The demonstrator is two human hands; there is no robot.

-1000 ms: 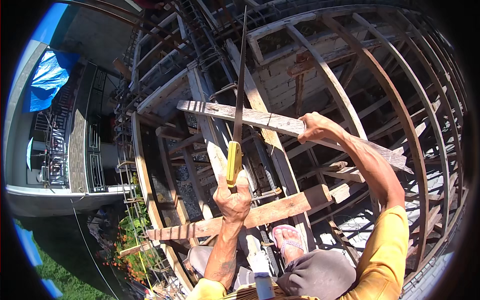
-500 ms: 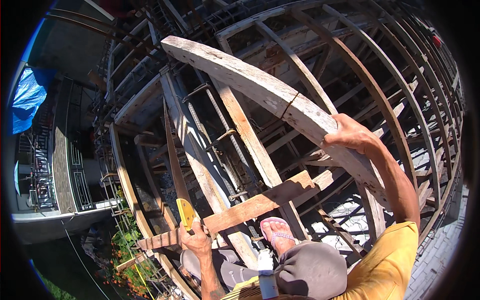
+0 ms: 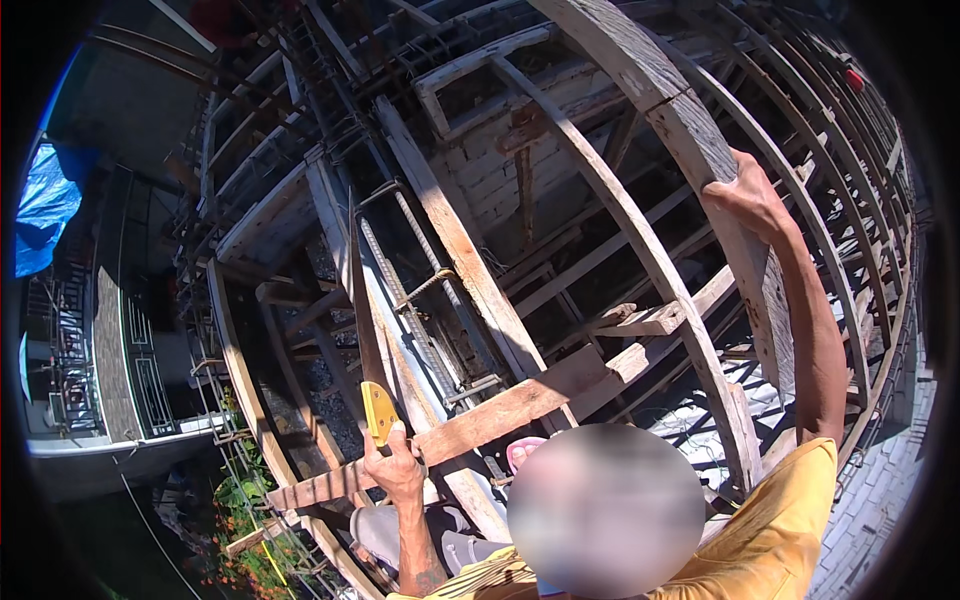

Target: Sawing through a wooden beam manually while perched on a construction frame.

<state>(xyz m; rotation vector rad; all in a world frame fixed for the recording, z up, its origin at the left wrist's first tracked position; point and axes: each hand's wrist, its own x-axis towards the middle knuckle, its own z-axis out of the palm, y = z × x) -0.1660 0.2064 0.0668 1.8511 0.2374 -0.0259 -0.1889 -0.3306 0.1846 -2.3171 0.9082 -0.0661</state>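
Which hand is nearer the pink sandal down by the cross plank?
Left. The left hand, gripping the yellow-handled saw, sits just left of the pink sandal. The right hand is far up, holding the long grey plank.

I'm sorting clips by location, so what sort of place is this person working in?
Most likely an open-air building site, up on timber formwork. The right hand grips a long wooden plank, the left hand holds a yellow-handled saw, and steel rebar lies among the beams above neighbouring buildings.
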